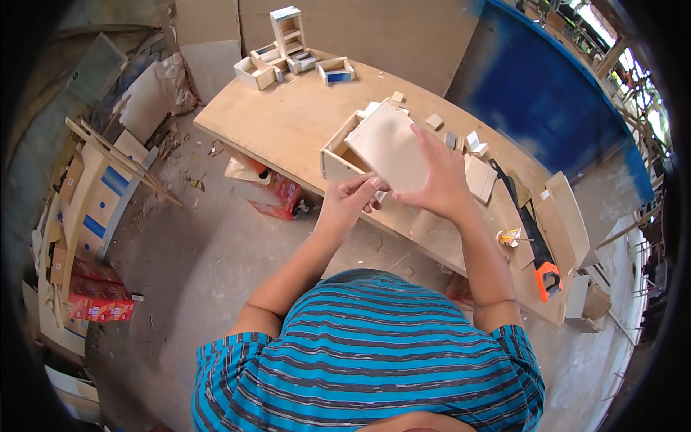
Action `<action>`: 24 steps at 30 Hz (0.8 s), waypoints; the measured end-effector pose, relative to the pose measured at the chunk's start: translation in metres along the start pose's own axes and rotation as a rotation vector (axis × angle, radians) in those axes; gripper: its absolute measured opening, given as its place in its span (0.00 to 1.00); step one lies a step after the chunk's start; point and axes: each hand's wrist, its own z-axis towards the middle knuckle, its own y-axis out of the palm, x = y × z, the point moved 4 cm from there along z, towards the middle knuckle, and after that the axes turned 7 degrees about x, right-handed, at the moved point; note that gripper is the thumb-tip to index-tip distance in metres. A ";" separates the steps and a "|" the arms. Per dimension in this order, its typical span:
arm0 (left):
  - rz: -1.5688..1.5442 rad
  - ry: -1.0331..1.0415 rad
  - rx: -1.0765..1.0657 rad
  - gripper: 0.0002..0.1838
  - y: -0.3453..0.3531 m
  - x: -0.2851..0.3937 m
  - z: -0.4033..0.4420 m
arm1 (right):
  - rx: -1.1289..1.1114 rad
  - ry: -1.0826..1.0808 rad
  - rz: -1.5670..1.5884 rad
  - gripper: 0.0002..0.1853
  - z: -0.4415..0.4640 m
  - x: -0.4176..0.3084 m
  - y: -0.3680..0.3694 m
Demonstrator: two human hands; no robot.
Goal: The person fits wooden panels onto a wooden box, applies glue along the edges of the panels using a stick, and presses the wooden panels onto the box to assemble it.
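My right hand grips a pale rectangular wooden panel, fingers along its far right edge and thumb at the near edge. The panel is tilted above the worktable. At its near left corner is my left hand, thumb and fingers pinched together; whatever lies between the fingertips is too small to make out. Just behind and left of the panel stands an open wooden box, partly covered by it.
The wooden worktable carries small boxes and an upright wooden frame at its far left. Wood blocks lie behind the panel. To the right are an orange-handled saw and a small cup with a stick.
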 end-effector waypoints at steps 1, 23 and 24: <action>0.005 -0.003 0.009 0.14 -0.011 0.001 0.001 | -0.008 0.011 -0.019 0.61 0.007 0.003 0.009; 0.069 0.063 0.407 0.11 -0.222 -0.031 0.000 | -0.239 0.114 0.000 0.60 0.063 0.010 0.080; 0.064 0.058 0.412 0.11 -0.223 -0.033 -0.001 | -0.231 0.115 0.007 0.60 0.063 0.009 0.080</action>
